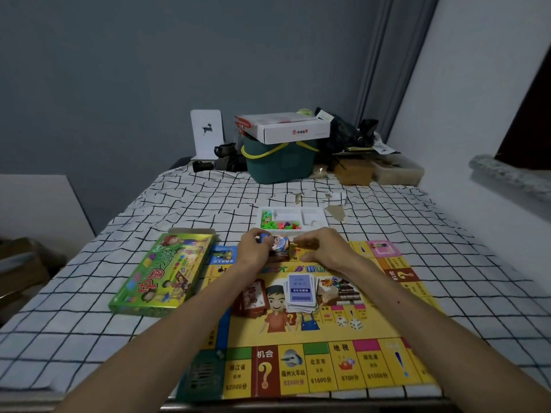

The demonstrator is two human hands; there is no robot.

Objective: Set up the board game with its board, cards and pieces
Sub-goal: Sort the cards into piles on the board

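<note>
card stack (280,248) at board (298,332) far edge; left hand (253,248) grips its left side, right hand (323,248) curled on right side; piece tray (293,210) just beyond

Dim room w/ grey-blue back wall (119,70), grey curtain (387,55) in the corner, white wall (477,99) at rt w/ a stone sill (512,177), & black-grid white tablecloth (387,210) up front.
</note>
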